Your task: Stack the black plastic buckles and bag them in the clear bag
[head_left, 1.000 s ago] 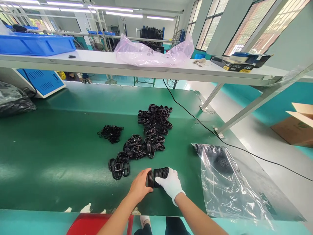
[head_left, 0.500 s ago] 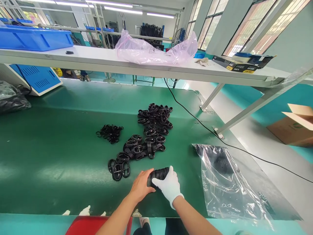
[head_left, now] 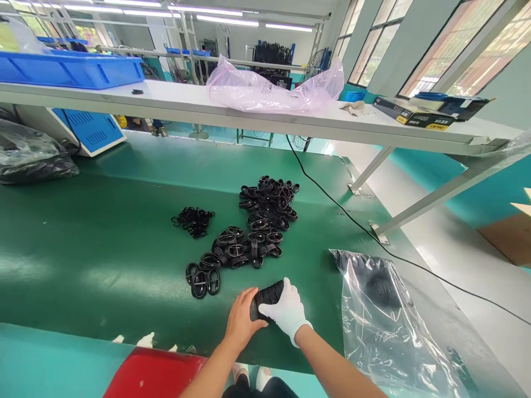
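Observation:
Close to the front edge of the green table, both my hands are around a stack of thin black rings [head_left: 269,294], packed side by side into a short ribbed roll. My bare left hand [head_left: 240,320] curls about the left end of the stack, thumb below and fingers above. My right hand [head_left: 287,310], in a white glove, grips the right end, its thumb across the front. Bundles of black rings [head_left: 236,250], some bound round the middle, lie just beyond. Behind them sits a larger heap of similar bundles [head_left: 269,202]. A pile of small black rings [head_left: 193,221] is to the left.
A clear plastic bag [head_left: 385,315] with black items inside lies right of my hands. A black cable [head_left: 332,199] crosses the table's right side. Above the back runs a white shelf [head_left: 174,105] with a blue tray [head_left: 83,71] and pink plastic [head_left: 274,91]. A red stool [head_left: 153,373] stands below.
The view has shifted slightly. Both hands stay on the stack of black rings, which now tilts a little more, and my left fingers sit nearer its end.

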Motion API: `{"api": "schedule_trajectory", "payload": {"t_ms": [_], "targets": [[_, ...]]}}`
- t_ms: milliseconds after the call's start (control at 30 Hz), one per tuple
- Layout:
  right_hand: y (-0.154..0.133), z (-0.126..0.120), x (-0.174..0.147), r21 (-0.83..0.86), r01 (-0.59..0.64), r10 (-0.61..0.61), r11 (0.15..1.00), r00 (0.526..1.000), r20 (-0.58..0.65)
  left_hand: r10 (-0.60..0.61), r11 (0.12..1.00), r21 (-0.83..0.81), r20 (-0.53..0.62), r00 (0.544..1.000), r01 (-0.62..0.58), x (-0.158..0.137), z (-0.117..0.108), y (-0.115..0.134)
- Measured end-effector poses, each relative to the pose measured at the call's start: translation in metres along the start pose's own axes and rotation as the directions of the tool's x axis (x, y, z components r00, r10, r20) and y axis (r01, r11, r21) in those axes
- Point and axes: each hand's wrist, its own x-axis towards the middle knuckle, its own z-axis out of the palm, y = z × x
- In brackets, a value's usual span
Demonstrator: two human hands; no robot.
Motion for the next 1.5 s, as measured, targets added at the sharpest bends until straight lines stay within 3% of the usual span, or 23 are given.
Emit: {"api": "schedule_trajectory", "payload": {"t_ms": [167, 333, 400, 467, 600, 900, 1100, 1233, 1367, 1500], "targets": [[0.015, -0.028, 0.016, 0.121, 0.016, -0.041, 0.992, 0.978, 0.202, 0.022, 1.0, -0.018, -0.036, 0.999, -0.023, -0.002, -0.001, -0.001], [0.015, -0.033, 0.006, 0.137, 0.02, -0.046, 0.99, 0.981, 0.19, 0.019, 1.0, -0.022, -0.053, 0.998, -0.02, -0.004, 0.0, 0.001], [0.006, -0.019, -0.008, 0.115, 0.004, -0.02, 0.993, 0.99, 0.138, 0.014, 1.0, -0.018, -0.055, 0.998, -0.015, -0.003, 0.001, 0.001], [-0.003, -0.001, -0.018, 0.019, 0.009, -0.008, 1.0, 0.999, -0.044, 0.016, 1.0, -0.007, -0.054, 0.998, -0.016, -0.003, 0.002, -0.001], [-0.011, 0.026, -0.024, -0.031, 0.037, -0.043, 0.999, 0.969, -0.245, 0.032, 0.999, 0.014, -0.059, 0.998, -0.031, 0.001, 0.004, -0.006], [-0.019, 0.041, -0.013, -0.031, -0.034, 0.022, 0.999, 0.941, -0.338, 0.027, 0.999, 0.038, -0.045, 0.999, -0.025, 0.015, 0.011, -0.02], [-0.033, 0.034, -0.015, -0.079, -0.142, 0.111, 0.987, 0.943, -0.313, 0.033, 0.994, 0.105, -0.02, 0.999, -0.03, 0.022, 0.014, -0.026], [-0.04, 0.027, -0.013, -0.125, -0.145, 0.1, 0.982, 0.945, -0.313, 0.092, 0.982, 0.171, -0.07, 0.993, -0.079, 0.026, 0.019, -0.031], [-0.04, 0.012, -0.01, -0.048, -0.126, 0.108, 0.991, 0.957, -0.271, 0.142, 0.967, 0.224, -0.073, 0.987, -0.122, 0.028, 0.016, -0.013], [-0.016, -0.024, -0.022, 0.239, -0.151, 0.224, 0.959, 0.922, -0.315, 0.266, 0.93, 0.26, 0.012, 0.964, -0.26, 0.027, -0.001, 0.041]]}}
